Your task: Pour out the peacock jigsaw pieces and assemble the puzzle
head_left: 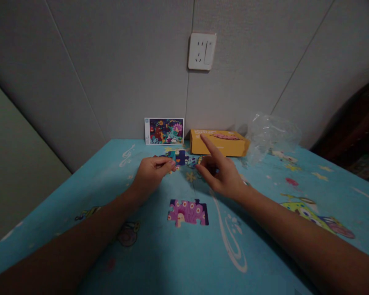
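Note:
Both my hands reach to a small cluster of joined puzzle pieces [181,157] lying on the blue cartoon tablecloth [160,254] near the wall. My left hand [152,172] has its fingers curled and pinched at the cluster's left edge, on a piece I can barely see. My right hand [221,174] rests at the cluster's right edge, thumb and lower fingers pinching a piece, index finger stretched upward. Nearer to me lies a separate purple assembled patch of puzzle pieces [188,212], untouched.
A reference picture card [164,131] leans against the wall. A yellow puzzle box [218,142] lies to its right, with a crumpled clear plastic bag [272,137] beside it. A wall socket [202,51] is above. Dark furniture stands at the right edge.

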The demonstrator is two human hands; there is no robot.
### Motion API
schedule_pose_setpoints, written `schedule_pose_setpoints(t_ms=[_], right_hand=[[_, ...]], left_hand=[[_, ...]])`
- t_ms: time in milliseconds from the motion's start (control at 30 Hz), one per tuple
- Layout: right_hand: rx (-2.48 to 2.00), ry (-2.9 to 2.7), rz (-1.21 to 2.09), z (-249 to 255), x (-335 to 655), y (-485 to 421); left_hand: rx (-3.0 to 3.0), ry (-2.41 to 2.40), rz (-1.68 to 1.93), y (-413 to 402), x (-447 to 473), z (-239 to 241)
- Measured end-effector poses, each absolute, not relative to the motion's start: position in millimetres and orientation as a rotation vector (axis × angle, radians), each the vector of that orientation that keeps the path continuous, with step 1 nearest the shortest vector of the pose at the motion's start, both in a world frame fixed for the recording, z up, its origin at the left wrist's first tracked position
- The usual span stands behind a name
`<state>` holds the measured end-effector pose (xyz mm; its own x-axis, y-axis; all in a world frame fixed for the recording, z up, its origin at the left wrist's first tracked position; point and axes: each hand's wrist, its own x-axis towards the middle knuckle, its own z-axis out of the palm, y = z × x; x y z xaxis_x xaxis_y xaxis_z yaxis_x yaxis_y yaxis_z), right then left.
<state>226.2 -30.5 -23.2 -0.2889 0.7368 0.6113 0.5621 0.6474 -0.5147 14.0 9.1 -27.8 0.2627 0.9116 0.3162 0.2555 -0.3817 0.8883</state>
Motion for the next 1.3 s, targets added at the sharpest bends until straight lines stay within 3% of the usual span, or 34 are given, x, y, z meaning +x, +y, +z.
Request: schedule_pose_setpoints(t_ms=[233,800,1300], right_hand=[[-0.958,-2.036,0.045,-20.9,225.0,-35.7],[-1.076,-2.099,-0.025,-21.2,224.6,-30.4],[-1.213,-2.093,0.452,-24.0,211.5,-34.7]], left_hand=[[1.811,1.086,1.119,8.9,14.5,-25.5],[1.912,1.022,0.994,7.8,13.7,-27.0],[1.876,0.882,0.753,7.2,8.1,-18.6]])
